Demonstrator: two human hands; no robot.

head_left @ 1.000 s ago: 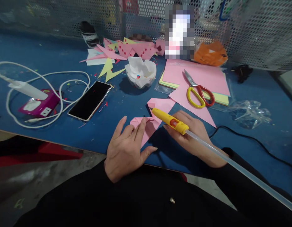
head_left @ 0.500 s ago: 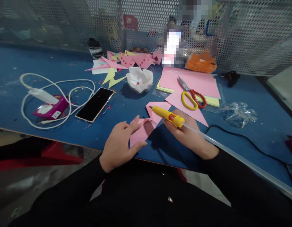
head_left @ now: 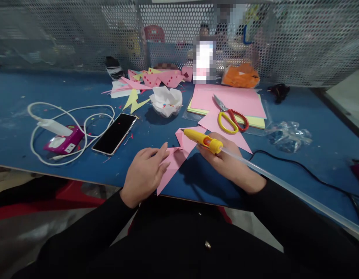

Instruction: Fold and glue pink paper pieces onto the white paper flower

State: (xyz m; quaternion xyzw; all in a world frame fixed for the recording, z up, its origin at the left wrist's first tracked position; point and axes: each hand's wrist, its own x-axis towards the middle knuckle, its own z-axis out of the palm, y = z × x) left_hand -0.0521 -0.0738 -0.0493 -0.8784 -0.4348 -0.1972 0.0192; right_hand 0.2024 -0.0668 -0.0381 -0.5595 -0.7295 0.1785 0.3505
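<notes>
Right at the front of the worktop (head_left: 307, 174), between our two hands, we see the folded pink paper (head_left: 175, 161), its lower point by the front edge. Our left hand (head_left: 143, 170) lies at its left side, fingers bent close together and covering part of it; we cannot tell whether thumb and forefinger pinch it. Our right hand (head_left: 230, 161) is closed around the yellow glue gun (head_left: 201, 140), whose handle is hidden from us. The dark tip is over or at the paper's upper fold, contact unclear. The long translucent stick (head_left: 255, 166) behind it runs out of view at the right.

Beyond, a pink triangle (head_left: 234, 141) lies partly under the scissors (head_left: 237, 120), which also lie across the paper stack (head_left: 231, 97). To our left are the white paper bowl (head_left: 167, 106), the dark-screened phone (head_left: 114, 133) and the purple adapter (head_left: 64, 145) amid looping white cable (head_left: 59, 110).

The worktop is blue, strewn with scraps. Along its back stands a perforated metal screen (head_left: 298, 46), objects behind it indistinct; a bright display (head_left: 204, 60) before it is pixelated. Below left, we see a red seat (head_left: 74, 193), cut off, above a grey floor (head_left: 60, 228).
</notes>
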